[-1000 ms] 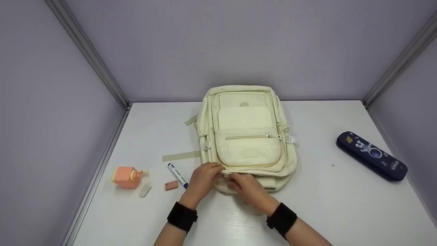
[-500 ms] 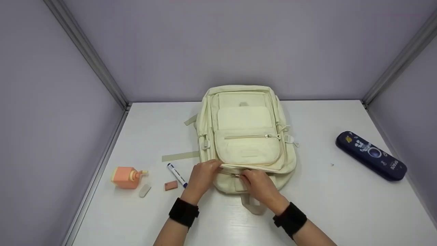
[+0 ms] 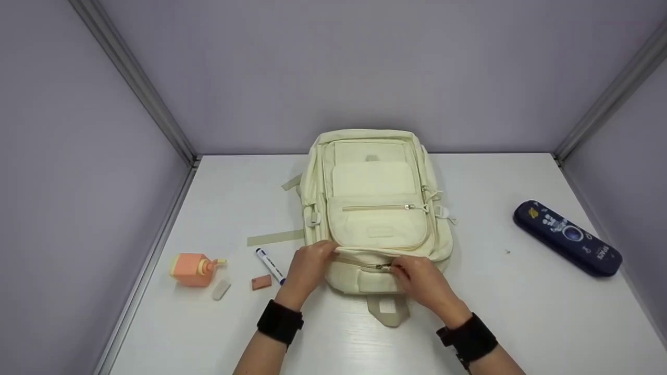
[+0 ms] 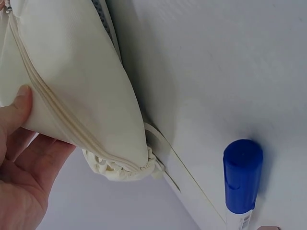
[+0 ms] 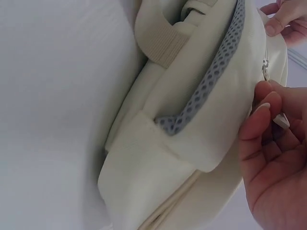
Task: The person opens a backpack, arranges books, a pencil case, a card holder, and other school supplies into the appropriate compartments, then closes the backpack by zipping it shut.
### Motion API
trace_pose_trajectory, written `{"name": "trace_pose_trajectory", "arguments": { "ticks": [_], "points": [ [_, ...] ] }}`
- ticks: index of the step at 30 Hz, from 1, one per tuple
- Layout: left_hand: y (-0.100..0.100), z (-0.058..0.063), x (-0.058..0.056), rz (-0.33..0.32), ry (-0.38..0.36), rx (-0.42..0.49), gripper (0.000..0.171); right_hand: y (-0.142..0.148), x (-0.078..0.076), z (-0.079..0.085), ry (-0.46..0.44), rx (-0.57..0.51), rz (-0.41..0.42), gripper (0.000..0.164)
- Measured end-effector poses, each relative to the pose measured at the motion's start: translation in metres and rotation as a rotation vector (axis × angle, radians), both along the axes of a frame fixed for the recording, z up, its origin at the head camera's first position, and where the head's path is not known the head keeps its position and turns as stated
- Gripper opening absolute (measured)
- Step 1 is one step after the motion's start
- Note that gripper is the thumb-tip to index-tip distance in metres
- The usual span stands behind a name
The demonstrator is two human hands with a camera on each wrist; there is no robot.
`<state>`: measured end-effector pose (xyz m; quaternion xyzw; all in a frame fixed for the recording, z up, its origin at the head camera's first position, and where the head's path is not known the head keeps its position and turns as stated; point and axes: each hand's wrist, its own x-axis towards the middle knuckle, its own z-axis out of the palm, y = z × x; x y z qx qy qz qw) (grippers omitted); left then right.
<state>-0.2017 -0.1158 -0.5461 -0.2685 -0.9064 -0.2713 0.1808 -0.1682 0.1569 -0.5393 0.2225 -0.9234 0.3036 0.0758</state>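
Observation:
A cream backpack (image 3: 376,179) lies on the white table with its front pocket up. Along its near end runs a zipper (image 4: 60,112). My left hand (image 3: 307,268) pinches the fabric beside the zipper's left part, thumb on top and fingers underneath in the left wrist view. At the zipper's slider, my right hand (image 3: 424,281) pinches the zipper pull (image 5: 281,120) between thumb and curled fingers. Below the near edge a beige top handle (image 3: 388,315) lies on the table.
Left of the backpack lie a blue-capped marker (image 3: 271,265), a pink eraser (image 3: 261,283), a small whitish piece (image 3: 221,290) and an orange pump bottle (image 3: 192,270). A dark blue pencil case (image 3: 568,238) rests at the right. Grey walls enclose the table.
My right hand has moved right along the zipper together with the slider, and the handle has come into view. The left hand stays at the left, shifted slightly away from me.

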Motion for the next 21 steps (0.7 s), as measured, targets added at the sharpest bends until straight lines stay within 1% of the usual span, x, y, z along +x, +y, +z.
{"name": "trace_pose_trajectory", "arguments": {
  "ticks": [9,15,17,21],
  "points": [
    [-0.001,0.002,0.001,-0.018,-0.033,0.013,0.012,0.034,0.002,-0.002,-0.077,-0.011,-0.053,0.007],
    [-0.003,0.003,0.002,-0.013,-0.061,0.028,0.012,0.059,0.001,-0.007,-0.154,-0.032,-0.118,0.003],
    [-0.004,0.002,0.002,-0.007,-0.062,0.028,0.012,0.068,0.001,-0.01,-0.175,-0.037,-0.14,0.004],
    [-0.007,0.001,0.0,-0.004,-0.059,0.021,0.012,0.085,0.0,-0.013,-0.186,-0.035,-0.19,0.01]
  ]
}}
